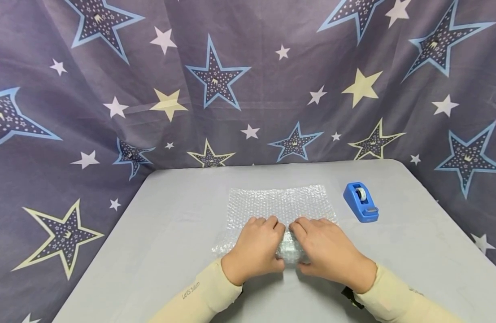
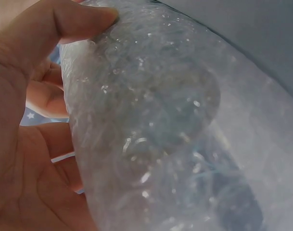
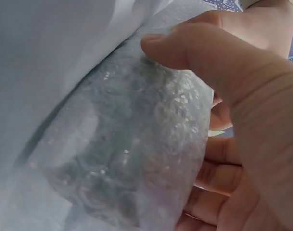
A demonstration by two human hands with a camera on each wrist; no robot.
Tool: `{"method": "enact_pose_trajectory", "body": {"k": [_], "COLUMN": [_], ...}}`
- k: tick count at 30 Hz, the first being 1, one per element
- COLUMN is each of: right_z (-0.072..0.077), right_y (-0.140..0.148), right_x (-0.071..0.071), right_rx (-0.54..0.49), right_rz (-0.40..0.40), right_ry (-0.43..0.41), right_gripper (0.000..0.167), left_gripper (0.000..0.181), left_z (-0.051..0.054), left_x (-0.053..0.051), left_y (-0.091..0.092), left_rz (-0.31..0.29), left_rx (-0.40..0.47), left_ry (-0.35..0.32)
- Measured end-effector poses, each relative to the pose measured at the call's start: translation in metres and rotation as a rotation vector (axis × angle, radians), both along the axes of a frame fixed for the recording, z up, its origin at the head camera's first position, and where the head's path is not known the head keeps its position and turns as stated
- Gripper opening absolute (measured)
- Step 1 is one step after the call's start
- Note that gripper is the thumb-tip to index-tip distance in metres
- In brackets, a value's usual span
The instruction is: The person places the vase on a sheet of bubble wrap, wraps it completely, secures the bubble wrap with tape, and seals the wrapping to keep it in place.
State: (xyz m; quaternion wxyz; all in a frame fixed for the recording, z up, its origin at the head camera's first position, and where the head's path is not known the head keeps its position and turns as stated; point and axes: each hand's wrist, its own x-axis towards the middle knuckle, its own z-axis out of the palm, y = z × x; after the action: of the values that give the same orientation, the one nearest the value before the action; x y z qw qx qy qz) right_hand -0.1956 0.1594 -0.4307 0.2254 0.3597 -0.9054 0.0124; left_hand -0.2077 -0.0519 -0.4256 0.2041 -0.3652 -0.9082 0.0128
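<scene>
From here, I see the left hand and right hand curled around the near, rolled part of the clear plastic bubble sheet; equal pressure should keep it straight.

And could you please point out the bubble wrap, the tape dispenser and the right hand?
Bubble wrap (image 1: 278,204), head view: its far, spread part.
Tape dispenser (image 1: 359,205), head view: middle of its body.
Right hand (image 1: 328,244), head view: back of it.

Clear bubble wrap, blue tape dispenser, pale grey table, star-patterned purple-grey curtain
</scene>
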Motion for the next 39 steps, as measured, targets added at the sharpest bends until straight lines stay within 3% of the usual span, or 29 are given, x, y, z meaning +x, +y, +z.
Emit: {"method": "enact_pose_trajectory", "body": {"k": [20, 31, 39], "right_z": [-0.005, -0.009, -0.007], "right_y": [-0.001, 0.001, 0.005], "right_x": [-0.003, -0.008, -0.011], "right_rx": [0.013, -0.014, -0.021], "right_rz": [-0.025, 0.002, 0.013], "right_ry": [0.016, 0.004, -0.032], "right_gripper": [0.084, 0.081, 0.084], "left_gripper": [0.054, 0.045, 0.041], "left_z": [-0.001, 0.001, 0.002], "left_x": [-0.003, 0.002, 0.005], "left_y": [-0.002, 0.0, 0.001], "left_rz": [-0.009, 0.02, 0.04], "left_rx": [0.048, -0.007, -0.028], "left_ry": [-0.022, -0.049, -0.032]}}
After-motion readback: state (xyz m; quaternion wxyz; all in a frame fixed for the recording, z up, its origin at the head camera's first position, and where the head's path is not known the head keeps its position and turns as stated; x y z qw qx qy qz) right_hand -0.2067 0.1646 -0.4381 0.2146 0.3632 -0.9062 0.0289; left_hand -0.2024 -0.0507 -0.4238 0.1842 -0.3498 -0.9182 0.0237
